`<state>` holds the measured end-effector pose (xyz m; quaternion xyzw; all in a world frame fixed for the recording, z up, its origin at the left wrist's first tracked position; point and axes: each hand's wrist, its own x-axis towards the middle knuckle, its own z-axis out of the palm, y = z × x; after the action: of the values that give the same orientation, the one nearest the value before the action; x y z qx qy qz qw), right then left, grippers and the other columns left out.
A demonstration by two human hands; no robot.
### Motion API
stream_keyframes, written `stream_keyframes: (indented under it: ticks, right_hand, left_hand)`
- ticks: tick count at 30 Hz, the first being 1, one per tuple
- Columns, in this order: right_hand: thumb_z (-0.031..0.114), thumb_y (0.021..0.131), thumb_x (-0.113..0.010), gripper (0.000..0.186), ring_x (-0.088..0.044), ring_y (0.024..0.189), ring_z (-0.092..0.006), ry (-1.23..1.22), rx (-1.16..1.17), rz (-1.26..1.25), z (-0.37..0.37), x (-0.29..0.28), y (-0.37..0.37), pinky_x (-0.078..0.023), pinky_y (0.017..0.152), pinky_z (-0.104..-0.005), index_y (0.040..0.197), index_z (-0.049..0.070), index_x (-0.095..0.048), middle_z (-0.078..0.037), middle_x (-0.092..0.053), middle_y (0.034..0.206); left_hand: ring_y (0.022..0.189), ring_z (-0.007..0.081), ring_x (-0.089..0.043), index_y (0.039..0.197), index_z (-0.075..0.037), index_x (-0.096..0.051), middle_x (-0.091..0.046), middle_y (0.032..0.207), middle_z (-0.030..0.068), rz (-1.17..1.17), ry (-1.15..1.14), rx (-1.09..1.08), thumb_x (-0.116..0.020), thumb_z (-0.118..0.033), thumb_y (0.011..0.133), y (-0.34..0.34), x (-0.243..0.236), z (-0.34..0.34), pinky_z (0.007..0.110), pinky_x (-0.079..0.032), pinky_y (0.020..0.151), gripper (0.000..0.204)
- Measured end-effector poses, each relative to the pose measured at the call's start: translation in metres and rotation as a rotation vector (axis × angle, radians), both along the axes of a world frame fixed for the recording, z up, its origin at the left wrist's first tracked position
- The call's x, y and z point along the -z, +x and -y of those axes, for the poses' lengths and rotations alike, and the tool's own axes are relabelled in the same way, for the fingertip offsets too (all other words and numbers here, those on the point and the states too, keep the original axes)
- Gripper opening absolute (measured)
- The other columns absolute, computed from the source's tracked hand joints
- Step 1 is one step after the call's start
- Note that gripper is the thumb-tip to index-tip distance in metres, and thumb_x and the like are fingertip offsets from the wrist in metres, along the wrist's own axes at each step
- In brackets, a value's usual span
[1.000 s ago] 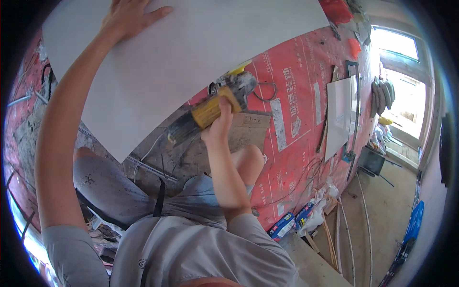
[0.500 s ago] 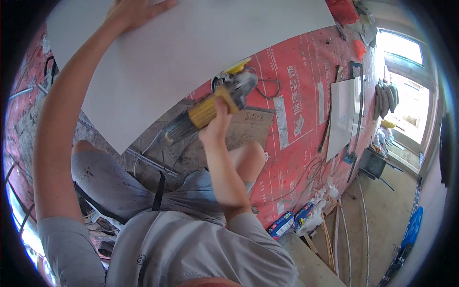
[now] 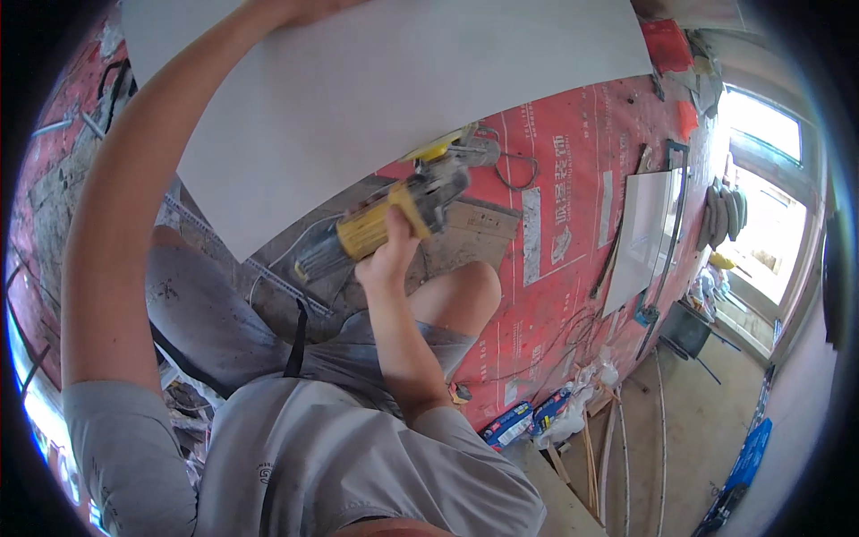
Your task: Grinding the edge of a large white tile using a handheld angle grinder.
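My right hand (image 3: 387, 257) is wrapped round the yellow body of an angle grinder (image 3: 367, 226), its thumb lying along the top. The grinder's head points up and to the right, close to the lower edge of a large white panel (image 3: 358, 107). Whether its disc touches that edge cannot be made out. Flat on the panel near the top of the view rests my left hand (image 3: 309, 9), fingers stretched out and partly cut off by the frame. Just beyond the grinder head, another yellow and grey tool (image 3: 483, 149) with a cord lies beside the panel.
Red printed sheeting (image 3: 573, 197) covers the floor, with a piece of cardboard (image 3: 483, 228) by my knee. A metal ruler-like strip (image 3: 291, 291) lies before my legs. On the right are a smaller white panel (image 3: 637, 233), a dark bin (image 3: 687, 327) and long thin rods (image 3: 660, 430).
My right hand has drawn the grinder slightly left and down, uncovering the other tool behind it. My left hand has shifted up and right along the panel. The whole view has moved a little.
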<state>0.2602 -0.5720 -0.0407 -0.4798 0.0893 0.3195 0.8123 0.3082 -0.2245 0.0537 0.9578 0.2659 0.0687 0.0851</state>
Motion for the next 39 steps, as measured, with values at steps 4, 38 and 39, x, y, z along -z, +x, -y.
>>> stream_keyframes:
  ticks: [4,38,39]
  right_hand:
    - [0.026,0.093,-0.071,0.041,-0.068,0.088,-0.0315,0.099,0.027,-0.010,0.001,0.009,-0.010,-0.059,0.080,-0.0508,0.127,0.008,-0.055,-0.012,-0.064,0.103]
    - [0.029,0.092,-0.068,0.045,-0.063,0.100,-0.0273,0.029,-0.039,-0.045,-0.001,0.007,-0.150,-0.052,0.094,-0.0498,0.130,0.010,-0.054,-0.008,-0.060,0.113]
    - [0.029,0.092,-0.068,0.045,-0.063,0.099,-0.0273,0.046,-0.066,-0.050,-0.001,0.007,-0.152,-0.052,0.093,-0.0499,0.130,0.010,-0.054,-0.008,-0.060,0.112]
  left_hand:
    - [0.154,0.0404,-0.024,0.151,-0.016,-0.050,-0.035,0.163,0.0138,-0.031,-0.048,-0.004,-0.063,-0.046,0.095,0.000,-0.002,0.001,0.066,-0.011,0.124,0.065]
    - [0.137,0.0395,-0.046,0.135,-0.009,-0.063,-0.058,0.140,0.0179,0.110,-0.101,0.070,-0.062,-0.037,0.092,-0.012,-0.028,0.008,0.067,-0.025,0.117,0.051]
    - [0.137,0.0398,-0.046,0.134,-0.009,-0.064,-0.059,0.139,0.0180,0.102,-0.098,0.074,-0.062,-0.038,0.092,-0.013,-0.030,0.010,0.068,-0.025,0.117,0.051]
